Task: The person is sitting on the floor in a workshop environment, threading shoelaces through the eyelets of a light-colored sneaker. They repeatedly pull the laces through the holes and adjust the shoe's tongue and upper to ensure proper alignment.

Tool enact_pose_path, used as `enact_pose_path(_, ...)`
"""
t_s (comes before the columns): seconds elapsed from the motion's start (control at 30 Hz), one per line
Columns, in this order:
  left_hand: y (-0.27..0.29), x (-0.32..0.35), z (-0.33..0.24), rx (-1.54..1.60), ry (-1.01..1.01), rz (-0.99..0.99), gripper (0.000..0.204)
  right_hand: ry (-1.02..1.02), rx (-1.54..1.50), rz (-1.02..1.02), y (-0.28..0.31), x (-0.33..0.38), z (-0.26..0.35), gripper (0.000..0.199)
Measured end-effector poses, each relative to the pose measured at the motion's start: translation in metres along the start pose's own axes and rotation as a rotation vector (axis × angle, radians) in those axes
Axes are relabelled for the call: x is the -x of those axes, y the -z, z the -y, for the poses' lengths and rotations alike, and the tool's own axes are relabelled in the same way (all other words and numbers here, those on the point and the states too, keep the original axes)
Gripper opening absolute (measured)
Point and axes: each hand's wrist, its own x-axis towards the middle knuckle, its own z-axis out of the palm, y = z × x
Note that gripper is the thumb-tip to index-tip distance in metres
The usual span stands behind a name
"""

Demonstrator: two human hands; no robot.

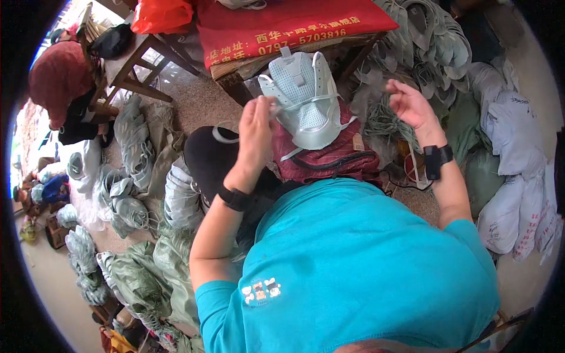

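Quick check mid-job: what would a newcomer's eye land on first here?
Probably the bright teal shirt, filling the lower middle. Above it, a pale shoe upper sits between the left hand and right hand. Beyond, a vivid red cloth spreads at the top.

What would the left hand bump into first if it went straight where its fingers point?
Probably the pale shoe upper: its left flap lies just past the fingertips of the left hand. The hand might pass above it, though; depth is unclear.
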Motion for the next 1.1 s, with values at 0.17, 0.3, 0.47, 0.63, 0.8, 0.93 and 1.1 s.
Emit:
enact_pose_path(0.17,-0.01,0.011,0.021,-0.315,-0.1,0.07,0.02,0.157,0.696,0.031,-0.09,0.015,-0.036,0.026)
enact_pose_path(0.3,-0.012,0.021,0.006,-0.204,0.038,0.138,0.023,0.187,0.932,0.282,-0.102,-0.008,-0.059,0.034)
enact_pose_path(0.47,-0.007,0.033,0.008,-0.465,-0.054,0.204,0.022,0.192,1.657,0.261,-0.094,-0.02,-0.043,0.029)
enact_pose_path(0.63,-0.004,0.032,0.001,-0.09,0.008,0.129,0.02,0.529,1.985,0.024,-0.02,-0.026,-0.028,0.023)
enact_pose_path(0.8,-0.004,0.021,-0.003,-0.035,-0.042,0.031,0.023,-0.199,1.512,-0.381,0.025,-0.012,0.012,0.019)
enact_pose_path(0.93,-0.004,0.013,0.002,0.053,-0.053,0.003,0.02,-0.264,0.006,-0.017,0.123,-0.002,0.044,0.024)
enact_pose_path(1.1,-0.009,0.009,0.004,0.009,-0.125,-0.056,0.015,0.209,-0.34,-0.445,0.178,0.009,0.05,0.03)
